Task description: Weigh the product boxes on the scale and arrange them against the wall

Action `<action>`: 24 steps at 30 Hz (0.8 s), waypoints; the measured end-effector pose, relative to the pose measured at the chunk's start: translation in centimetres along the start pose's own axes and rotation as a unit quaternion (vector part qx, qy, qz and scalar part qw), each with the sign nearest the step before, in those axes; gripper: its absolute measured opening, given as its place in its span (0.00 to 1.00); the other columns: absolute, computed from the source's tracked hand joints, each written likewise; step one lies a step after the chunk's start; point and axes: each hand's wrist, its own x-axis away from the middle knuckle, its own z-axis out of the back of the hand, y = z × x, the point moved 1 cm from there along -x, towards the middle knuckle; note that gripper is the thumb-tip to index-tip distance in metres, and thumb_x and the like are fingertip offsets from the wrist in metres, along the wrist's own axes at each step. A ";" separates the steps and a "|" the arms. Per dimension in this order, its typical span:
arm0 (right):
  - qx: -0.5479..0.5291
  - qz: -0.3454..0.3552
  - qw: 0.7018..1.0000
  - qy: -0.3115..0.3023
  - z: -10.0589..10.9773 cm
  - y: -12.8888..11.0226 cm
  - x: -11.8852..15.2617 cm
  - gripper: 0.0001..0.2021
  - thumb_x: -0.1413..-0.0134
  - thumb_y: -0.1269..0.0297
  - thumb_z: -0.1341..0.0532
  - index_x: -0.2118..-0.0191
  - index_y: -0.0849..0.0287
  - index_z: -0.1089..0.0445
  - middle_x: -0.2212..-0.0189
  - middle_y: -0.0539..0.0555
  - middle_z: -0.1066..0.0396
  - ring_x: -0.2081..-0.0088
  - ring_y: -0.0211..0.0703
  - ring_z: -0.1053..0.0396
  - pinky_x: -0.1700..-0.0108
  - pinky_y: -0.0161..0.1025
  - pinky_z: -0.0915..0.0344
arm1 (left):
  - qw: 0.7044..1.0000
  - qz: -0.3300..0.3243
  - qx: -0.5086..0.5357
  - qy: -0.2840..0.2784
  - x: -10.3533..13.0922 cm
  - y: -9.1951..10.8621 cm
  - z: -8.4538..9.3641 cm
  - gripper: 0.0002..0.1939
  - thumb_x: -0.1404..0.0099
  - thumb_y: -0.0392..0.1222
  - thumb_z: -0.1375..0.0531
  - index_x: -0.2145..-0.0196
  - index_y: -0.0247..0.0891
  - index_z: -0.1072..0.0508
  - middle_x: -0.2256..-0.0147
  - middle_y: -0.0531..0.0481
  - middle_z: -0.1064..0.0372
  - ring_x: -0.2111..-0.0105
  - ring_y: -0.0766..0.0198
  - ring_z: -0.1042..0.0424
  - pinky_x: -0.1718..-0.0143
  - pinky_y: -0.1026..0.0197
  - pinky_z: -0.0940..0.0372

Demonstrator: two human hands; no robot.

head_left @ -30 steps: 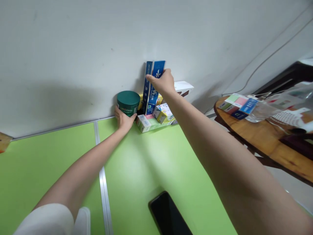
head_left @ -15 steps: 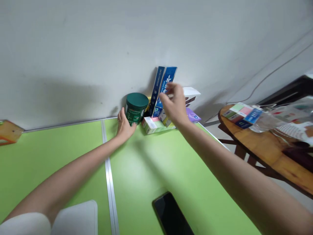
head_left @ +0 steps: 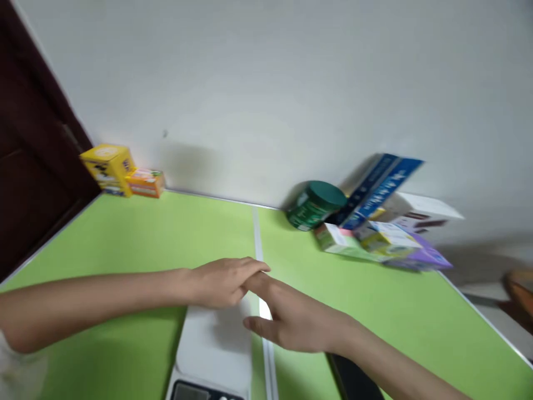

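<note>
Two cartons (head_left: 108, 169) stand far left | left hand (head_left: 220, 282), grasping nothing, overlaps the empty right hand (head_left: 287, 314) above the white scale (head_left: 212, 345) | tall blue box (head_left: 382, 192) at right (slender, so likely unsteady) could topple if a passing hand bumped it.

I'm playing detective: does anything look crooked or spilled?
I see no spill. At back right, the tall blue box looks slanted, but the green tub beside it slants too, so perhaps it's just the camera's tilt.
</note>
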 end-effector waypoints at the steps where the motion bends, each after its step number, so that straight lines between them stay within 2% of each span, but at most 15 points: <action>1: 0.018 -0.002 1.000 -0.008 -0.4 -1.2 -0.9 0.21 0.51 0.67 0.38 0.49 0.63 0.35 0.50 0.62 0.32 0.50 0.53 0.33 0.49 0.48 0.35 | 1.000 -0.010 -0.014 0.006 1.2 0.0 1.0 0.30 0.44 0.26 0.51 0.43 0.36 0.43 0.47 0.42 0.35 0.48 0.57 0.34 0.47 0.55 0.38; 4: 0.057 0.020 0.998 -0.022 -1.6 -3.5 -4.4 0.18 0.49 0.66 0.41 0.50 0.62 0.35 0.51 0.63 0.32 0.50 0.53 0.34 0.49 0.49 0.35 | 0.998 0.008 -0.045 0.040 4.7 -1.2 3.2 0.31 0.46 0.24 0.51 0.44 0.37 0.41 0.49 0.42 0.34 0.52 0.58 0.31 0.51 0.57 0.35; 6: 0.074 0.042 0.995 -0.054 -2.7 -3.9 -7.5 0.18 0.48 0.68 0.42 0.50 0.61 0.35 0.51 0.62 0.32 0.50 0.52 0.33 0.49 0.48 0.35 | 0.997 0.047 -0.048 0.049 6.8 -3.1 3.7 0.30 0.47 0.24 0.50 0.45 0.37 0.40 0.49 0.42 0.33 0.51 0.58 0.31 0.51 0.56 0.35; 9: 0.147 0.035 0.980 -0.128 -4.2 -3.0 -12.7 0.24 0.50 0.68 0.40 0.46 0.63 0.37 0.48 0.65 0.33 0.50 0.54 0.32 0.49 0.50 0.35 | 0.986 0.127 -0.073 0.076 9.3 -7.8 3.6 0.30 0.49 0.26 0.48 0.47 0.35 0.39 0.47 0.39 0.35 0.46 0.54 0.35 0.48 0.53 0.36; 11: 0.201 0.030 0.969 -0.138 -4.7 -2.0 -16.3 0.26 0.50 0.67 0.40 0.43 0.66 0.39 0.47 0.68 0.34 0.49 0.56 0.32 0.48 0.51 0.36 | 0.966 0.191 -0.099 0.140 10.4 -11.6 3.8 0.30 0.50 0.27 0.46 0.46 0.33 0.38 0.45 0.36 0.37 0.44 0.51 0.38 0.46 0.52 0.39; 14: 0.238 0.038 0.969 -0.050 -4.6 -1.2 -21.7 0.23 0.47 0.69 0.43 0.44 0.67 0.38 0.47 0.68 0.34 0.47 0.53 0.33 0.45 0.49 0.38 | 0.925 0.263 -0.107 0.252 11.3 -16.7 5.5 0.31 0.48 0.27 0.46 0.45 0.29 0.41 0.43 0.31 0.42 0.41 0.50 0.41 0.43 0.50 0.42; 17: 0.262 0.022 0.963 0.065 -3.6 -1.2 -26.9 0.22 0.48 0.70 0.42 0.46 0.66 0.37 0.47 0.68 0.35 0.46 0.54 0.35 0.44 0.50 0.39 | 0.896 0.283 -0.115 0.324 12.2 -20.5 7.5 0.31 0.45 0.27 0.49 0.42 0.27 0.45 0.41 0.31 0.46 0.39 0.50 0.47 0.40 0.48 0.47; 20: 0.280 0.007 0.951 0.127 -2.5 -1.4 -31.7 0.26 0.50 0.67 0.40 0.45 0.69 0.39 0.45 0.70 0.38 0.43 0.59 0.40 0.42 0.53 0.43 | 0.877 0.279 -0.131 0.369 13.2 -23.0 8.3 0.29 0.44 0.26 0.50 0.43 0.29 0.43 0.41 0.34 0.46 0.37 0.52 0.51 0.37 0.46 0.53; 22: 0.287 0.009 0.944 0.161 -1.9 -1.2 -34.6 0.28 0.52 0.65 0.39 0.44 0.68 0.40 0.44 0.70 0.39 0.42 0.60 0.43 0.42 0.54 0.44 | 0.877 0.256 -0.152 0.378 13.7 -24.0 7.8 0.27 0.44 0.26 0.50 0.45 0.29 0.40 0.42 0.35 0.43 0.38 0.52 0.51 0.37 0.45 0.55; 24: 0.290 0.021 0.937 0.194 -1.5 -0.7 -37.3 0.28 0.53 0.63 0.38 0.45 0.65 0.39 0.46 0.68 0.37 0.42 0.61 0.43 0.42 0.56 0.45 | 0.884 0.216 -0.185 0.372 13.9 -24.7 7.1 0.24 0.43 0.27 0.50 0.47 0.30 0.38 0.44 0.36 0.40 0.39 0.52 0.49 0.37 0.46 0.52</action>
